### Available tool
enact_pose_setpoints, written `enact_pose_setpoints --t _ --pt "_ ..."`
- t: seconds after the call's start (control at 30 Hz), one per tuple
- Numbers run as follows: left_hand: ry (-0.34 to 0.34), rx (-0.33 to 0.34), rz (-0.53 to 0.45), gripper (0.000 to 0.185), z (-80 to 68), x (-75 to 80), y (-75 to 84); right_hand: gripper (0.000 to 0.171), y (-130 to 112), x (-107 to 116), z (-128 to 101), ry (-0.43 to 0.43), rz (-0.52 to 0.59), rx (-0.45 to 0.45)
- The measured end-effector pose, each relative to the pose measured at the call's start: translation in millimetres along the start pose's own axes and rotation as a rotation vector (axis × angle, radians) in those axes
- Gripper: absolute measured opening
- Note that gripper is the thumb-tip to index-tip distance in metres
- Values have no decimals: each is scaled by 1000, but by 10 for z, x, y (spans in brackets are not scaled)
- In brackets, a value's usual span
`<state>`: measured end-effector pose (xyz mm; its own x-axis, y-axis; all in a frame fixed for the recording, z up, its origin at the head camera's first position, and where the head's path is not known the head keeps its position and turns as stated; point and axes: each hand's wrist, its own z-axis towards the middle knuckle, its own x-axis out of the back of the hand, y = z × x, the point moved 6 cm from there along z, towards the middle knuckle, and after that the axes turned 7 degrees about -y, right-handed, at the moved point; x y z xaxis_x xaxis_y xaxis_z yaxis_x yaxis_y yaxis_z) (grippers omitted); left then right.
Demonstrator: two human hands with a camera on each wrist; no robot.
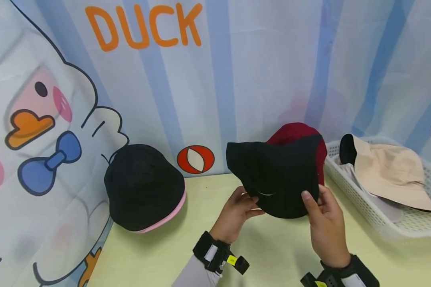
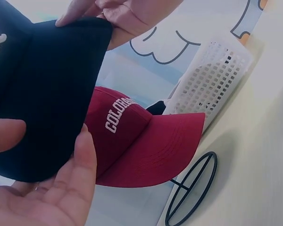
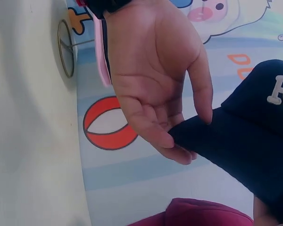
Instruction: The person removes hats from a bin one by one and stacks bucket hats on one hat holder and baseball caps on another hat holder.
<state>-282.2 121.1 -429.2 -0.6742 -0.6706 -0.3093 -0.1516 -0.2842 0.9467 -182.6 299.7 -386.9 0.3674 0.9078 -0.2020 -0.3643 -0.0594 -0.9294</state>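
Light dark cap, soft crown, firmer visor: best held by the brim's two sides

Behind everything hangs a printed backdrop (image 1: 265,63), and below it spreads the pale worktop (image 1: 273,251). At the right sits a white perforated basket (image 1: 416,231) with a beige hat (image 1: 391,171) in it; at the left, a black hat with a pink edge (image 1: 143,187) stands well apart.

The dark cap (image 1: 276,175) is held up above the worktop, in front of a red cap (image 2: 146,150) that sits on a wire stand (image 2: 187,189); whether the two caps touch, I cannot tell. The dark cap looks like matt cloth, so it should be light, grippy rather than slippery, and hard to break. Its crown will probably sag or dent if squeezed, making it a poor place to steer from.

The left hand (image 1: 233,217) pinches one side of the visor between thumb and fingers; the right hand (image 1: 327,227) pinches the other side, thumb on top. That seems the right hold: the visor (image 2: 61,94) is likely the stiffest part, and a hold on both sides should keep it level.

Smallest is the pale letter R (image 3: 277,90) on the crown front. Its raised look suggests stitching or a patch, better left free of fingertips.
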Motion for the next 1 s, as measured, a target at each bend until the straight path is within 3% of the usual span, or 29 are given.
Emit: enact_pose_setpoints --t 0.13,0.37,0.63,1.0 --pt "19 3 19 32 -4 17 21 34 28 -32 15 -45 -18 -28" --pt "18 14 6 30 -8 18 -2 44 5 -40 31 -127 -60 23" --pt "18 26 -9 34 -5 -12 -2 52 -33 -70 28 -224 81 57" --pt "-5 26 -5 35 -32 -35 30 55 -22 -80 45 -251 98 37"
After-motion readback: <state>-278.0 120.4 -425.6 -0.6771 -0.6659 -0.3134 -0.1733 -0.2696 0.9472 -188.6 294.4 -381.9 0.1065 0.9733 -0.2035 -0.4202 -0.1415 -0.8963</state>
